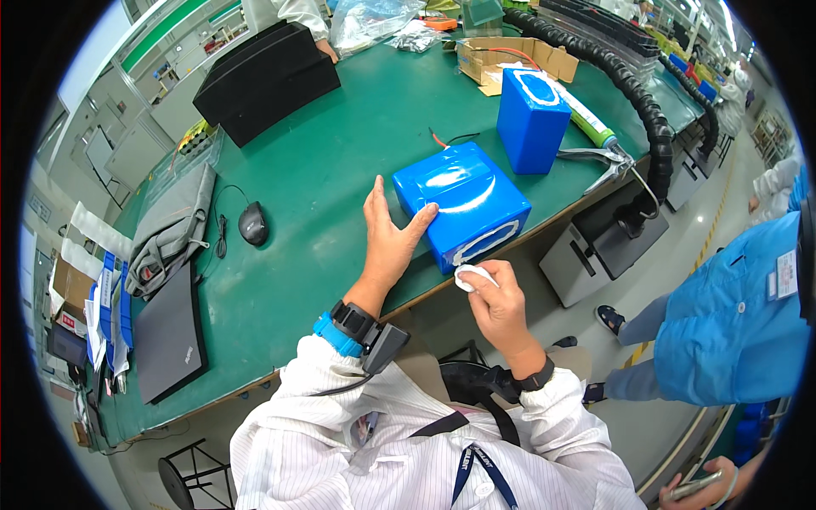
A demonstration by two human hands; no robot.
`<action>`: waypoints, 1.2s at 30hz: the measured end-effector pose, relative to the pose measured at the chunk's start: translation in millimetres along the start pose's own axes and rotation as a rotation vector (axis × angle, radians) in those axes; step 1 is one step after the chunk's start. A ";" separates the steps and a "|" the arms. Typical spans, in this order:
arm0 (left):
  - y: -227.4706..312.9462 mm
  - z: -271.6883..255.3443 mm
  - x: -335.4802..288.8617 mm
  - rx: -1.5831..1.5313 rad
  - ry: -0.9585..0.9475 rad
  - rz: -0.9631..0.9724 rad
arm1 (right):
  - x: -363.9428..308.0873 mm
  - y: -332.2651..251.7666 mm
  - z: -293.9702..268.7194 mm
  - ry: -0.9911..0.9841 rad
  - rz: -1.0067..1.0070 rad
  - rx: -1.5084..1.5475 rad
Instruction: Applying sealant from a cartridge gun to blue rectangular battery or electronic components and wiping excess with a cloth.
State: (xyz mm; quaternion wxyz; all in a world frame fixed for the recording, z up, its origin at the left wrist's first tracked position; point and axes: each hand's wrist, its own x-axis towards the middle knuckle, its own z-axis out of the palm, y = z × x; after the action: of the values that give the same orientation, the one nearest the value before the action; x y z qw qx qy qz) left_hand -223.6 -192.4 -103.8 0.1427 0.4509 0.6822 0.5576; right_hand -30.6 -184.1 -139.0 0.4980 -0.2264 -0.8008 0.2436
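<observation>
A blue shrink-wrapped battery pack [459,191] lies near the table's front edge, with red and black wires at its far side. A ring of white paste runs around its near end face. My left hand [393,234] rests against the pack's left side, fingers spread and thumb on the top. Just below the pasted end, my right hand [501,310] pinches a crumpled white wipe [474,278], close to the pack's lower corner. A second blue pack [531,123] stands upright behind, with white paste looped on its top. Beside it lies a caulking gun [608,157] with a green-and-white tube.
On the green table [314,204] are a mouse [252,223], a grey bag [174,221], a closed laptop [172,340], a black bin [268,81] and an open cardboard box [518,58]. A black ribbed hose [646,119] curves down at right. A person in blue [731,314] stands at right.
</observation>
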 end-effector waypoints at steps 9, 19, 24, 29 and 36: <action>-0.5 -1.3 0.7 -0.007 -0.014 -0.018 | 1.3 2.6 7.8 0.042 -0.061 -0.248; -1.9 -1.7 0.6 0.005 -0.011 -0.057 | -0.3 16.4 -3.9 0.106 -0.052 -0.396; -1.7 -5.4 -1.3 0.023 0.021 -0.040 | -1.4 14.7 -14.2 0.165 -0.021 -0.299; -7.6 -16.4 0.3 -0.020 0.208 0.076 | -4.3 2.5 -24.5 0.201 0.616 0.716; 49.3 -8.6 -82.1 -0.209 -0.073 0.354 | 3.0 -19.4 -66.5 0.258 0.694 1.111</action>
State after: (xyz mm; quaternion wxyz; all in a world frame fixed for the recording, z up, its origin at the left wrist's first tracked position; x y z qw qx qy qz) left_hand -161.7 -262.9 -82.3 0.1131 0.5663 0.5250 0.6252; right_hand 26.3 -186.4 -99.3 0.5254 -0.2081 -0.3710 0.7369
